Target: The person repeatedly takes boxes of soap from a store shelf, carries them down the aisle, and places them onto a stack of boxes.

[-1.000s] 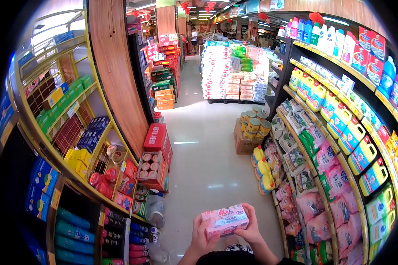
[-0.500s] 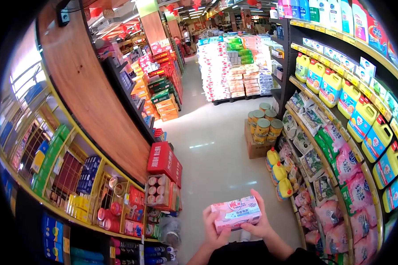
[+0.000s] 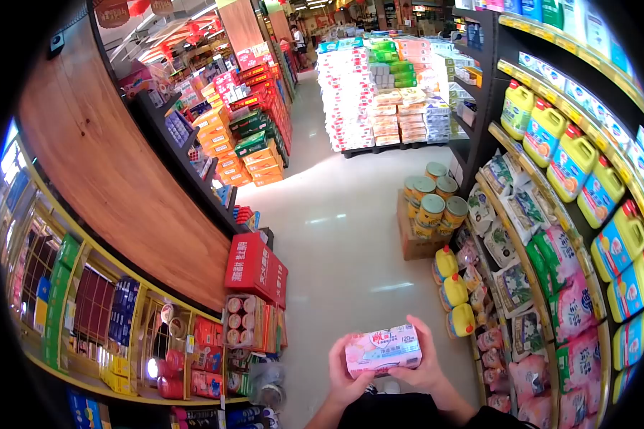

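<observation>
A pink and white packaged box (image 3: 384,349) with printed lettering is held in front of my body, low in the head view. My left hand (image 3: 345,372) grips its left end, thumb along the lower edge. Around the right end, my right hand (image 3: 423,357) is closed with its thumb underneath near the front. The printed broad face is turned up toward me. Fingers behind the box are partly hidden. Below it are my dark clothing and a bit of a shoe.
Shelves on the right hold yellow jugs (image 3: 574,163) and pink bags (image 3: 574,314). Cans (image 3: 431,209) stand on a carton (image 3: 416,243) beside more floor jugs (image 3: 454,292). A red box (image 3: 254,266) stands left. Stacked packs (image 3: 379,93) rise ahead along the floor (image 3: 329,243).
The view has moved forward along the aisle, so the cans and right shelves look closer. The box stays in both hands, turned slightly.
</observation>
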The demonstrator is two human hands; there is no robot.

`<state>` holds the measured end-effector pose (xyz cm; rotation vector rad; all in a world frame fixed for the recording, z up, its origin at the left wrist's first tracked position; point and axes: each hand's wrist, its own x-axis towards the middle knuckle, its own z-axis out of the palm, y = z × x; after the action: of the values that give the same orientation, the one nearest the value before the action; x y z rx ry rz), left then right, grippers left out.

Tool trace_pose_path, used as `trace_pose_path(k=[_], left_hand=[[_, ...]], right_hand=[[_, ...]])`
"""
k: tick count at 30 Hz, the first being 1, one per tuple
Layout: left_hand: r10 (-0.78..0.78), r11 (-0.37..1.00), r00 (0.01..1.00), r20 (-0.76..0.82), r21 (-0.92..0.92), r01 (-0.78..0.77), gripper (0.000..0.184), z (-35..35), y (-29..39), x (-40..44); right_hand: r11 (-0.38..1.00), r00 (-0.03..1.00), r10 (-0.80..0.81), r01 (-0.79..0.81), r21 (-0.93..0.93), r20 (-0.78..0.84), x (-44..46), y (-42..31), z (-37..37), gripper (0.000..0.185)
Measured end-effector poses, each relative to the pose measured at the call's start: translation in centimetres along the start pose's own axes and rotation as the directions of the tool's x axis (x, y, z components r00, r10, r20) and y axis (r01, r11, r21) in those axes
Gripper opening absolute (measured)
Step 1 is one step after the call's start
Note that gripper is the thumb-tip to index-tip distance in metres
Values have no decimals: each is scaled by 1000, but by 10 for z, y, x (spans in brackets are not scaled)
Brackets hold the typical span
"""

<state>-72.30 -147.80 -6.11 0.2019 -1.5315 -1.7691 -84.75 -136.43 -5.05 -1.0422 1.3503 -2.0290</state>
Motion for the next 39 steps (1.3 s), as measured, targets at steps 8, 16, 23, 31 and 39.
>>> trace_pose_path(k=[8, 16, 23, 31, 39], left_hand=[[209, 965, 977, 32, 157, -211, 76, -50, -51, 158], [280, 909, 959, 40, 311, -278, 73, -99, -77, 274], [326, 879, 944, 42, 355, -319, 74, -117, -99, 334], [249, 873, 968, 6, 432, -227, 73, -132, -151, 433], [298, 904, 947, -119, 354, -240, 71, -122, -187, 565]], right_hand=[[999, 999, -37, 38, -28, 37, 159, 46, -5, 103], [997, 997, 78, -77, -32, 23, 278, 78, 0, 93], [988, 984, 105, -120, 99, 142, 343, 129, -16, 91], [978, 983, 108, -133, 163, 149, 446, 185, -52, 85], [990, 971, 106, -124, 71, 216, 594, 194, -88, 80]])
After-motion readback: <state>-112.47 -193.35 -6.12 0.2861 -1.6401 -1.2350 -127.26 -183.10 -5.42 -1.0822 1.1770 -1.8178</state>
